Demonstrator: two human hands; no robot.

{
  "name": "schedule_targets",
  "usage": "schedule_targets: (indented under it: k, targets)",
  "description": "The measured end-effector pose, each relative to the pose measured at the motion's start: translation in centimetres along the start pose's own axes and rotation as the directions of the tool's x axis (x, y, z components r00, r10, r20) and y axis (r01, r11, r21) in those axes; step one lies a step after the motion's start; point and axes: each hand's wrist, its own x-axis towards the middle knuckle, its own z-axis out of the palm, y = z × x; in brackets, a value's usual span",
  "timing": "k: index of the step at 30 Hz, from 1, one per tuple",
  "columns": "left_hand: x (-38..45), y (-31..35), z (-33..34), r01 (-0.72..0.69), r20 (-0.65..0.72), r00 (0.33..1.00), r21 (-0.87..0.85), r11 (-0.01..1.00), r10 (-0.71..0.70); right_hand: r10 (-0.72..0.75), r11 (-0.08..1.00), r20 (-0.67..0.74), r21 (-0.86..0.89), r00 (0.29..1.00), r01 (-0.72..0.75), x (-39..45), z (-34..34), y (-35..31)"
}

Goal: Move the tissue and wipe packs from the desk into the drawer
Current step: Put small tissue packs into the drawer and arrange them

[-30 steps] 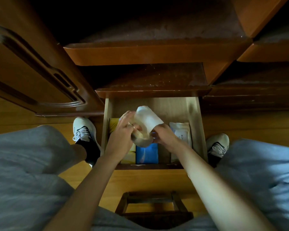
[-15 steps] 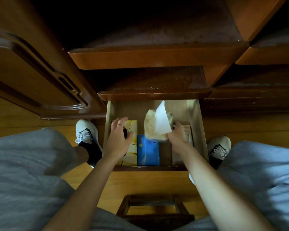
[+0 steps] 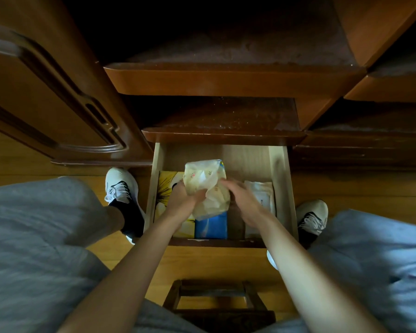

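Note:
A pale wooden drawer [image 3: 282,188] stands pulled out below the desk. Inside it lie a yellow tissue pack [image 3: 166,186] on the left, a blue pack [image 3: 211,225] in the middle and a white wipe pack [image 3: 261,195] on the right. Both hands hold a soft cream tissue pack [image 3: 205,179] above the drawer's middle. My left hand [image 3: 181,203] grips its left side. My right hand [image 3: 241,198] holds its right side, fingers on the crumpled wrapper. The pack's lower part is hidden by my hands.
Dark wooden desk ledges [image 3: 226,78] overhang the drawer. An open cabinet door [image 3: 46,92] stands at the left. My knees in grey trousers and white shoes [image 3: 120,186] flank the drawer. A small wooden stool [image 3: 216,299] sits beneath me on the wooden floor.
Half a second ago my left hand rested open over the yellow pack while the right held the cream pack alone. Now the left hand has come back onto the pack.

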Motion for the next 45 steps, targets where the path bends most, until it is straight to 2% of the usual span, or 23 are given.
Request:
schedule_targets:
  k: [3,5,9,11,14,16,18,20,24,27,30,34,37,42,45]
  targets:
    - [0.2,-0.3,0.0,-0.003,0.025,1.0,0.071,0.997,0.001,-0.002,0.997,0.03,-0.073,1.0,0.005,-0.3,0.0,0.1]
    - [0.2,-0.5,0.3,0.003,0.034,0.999,0.134,0.991,-0.008,-0.04,0.987,-0.021,-0.156,0.999,0.037,-0.4,0.4,0.1]
    - [-0.1,-0.2,0.4,-0.01,0.057,0.998,0.19,0.982,-0.001,-0.088,0.976,-0.143,-0.209,0.986,0.057,0.0,1.5,1.0]
    - [-0.3,0.0,0.2,0.008,0.079,0.997,0.173,0.985,-0.022,-0.075,0.974,-0.18,-0.224,0.981,0.033,0.1,1.7,1.1]
    - [-0.7,0.4,0.2,0.032,0.151,0.988,0.036,0.999,-0.037,-0.085,0.945,-0.21,-0.326,0.974,0.012,0.2,2.0,0.6]
    - [-0.8,0.5,0.3,-0.007,0.122,0.992,0.038,0.999,0.002,-0.122,0.91,-0.206,-0.414,0.971,0.027,0.2,2.6,0.2]
    - [-0.1,0.3,0.3,-0.049,-0.009,0.999,0.095,0.994,0.05,-0.115,0.918,-0.178,-0.395,0.977,0.036,0.1,3.0,0.2]
    - [0.9,-0.1,-0.1,-0.019,-0.092,0.995,0.166,0.986,0.035,-0.053,0.944,-0.129,-0.329,0.99,0.008,0.2,3.0,0.7]
    - [2.1,-0.6,0.7,-0.006,-0.05,0.999,0.313,0.95,0.023,0.011,0.972,-0.066,-0.232,0.998,-0.026,0.7,1.3,2.0]
    - [2.5,-0.3,2.1,-0.032,-0.085,0.994,0.352,0.935,0.066,0.002,0.975,-0.127,-0.22,0.992,-0.03,1.1,0.2,2.1]
    - [2.9,0.5,2.9,-0.05,-0.106,0.988,0.461,0.886,0.111,0.028,0.964,-0.182,-0.254,0.983,-0.074,2.5,-0.8,1.7]
    - [3.0,0.1,1.8,-0.055,-0.214,0.964,0.428,0.902,0.16,0.054,0.963,-0.386,-0.226,0.921,-0.151,5.5,-2.9,0.7]
    - [3.0,-0.7,-0.4,0.007,-0.287,0.947,0.464,0.886,0.143,0.077,0.95,-0.482,-0.231,0.873,-0.212,7.8,-4.0,0.7]
    - [2.7,-2.3,-1.5,-0.07,-0.193,0.95,0.633,0.771,0.245,0.089,0.912,-0.449,-0.323,0.889,-0.255,10.7,-2.5,1.9]
    - [2.7,-2.5,-1.4,-0.093,-0.16,0.95,0.672,0.735,0.266,0.105,0.895,-0.412,-0.357,0.905,-0.267,12.0,-0.7,2.9]
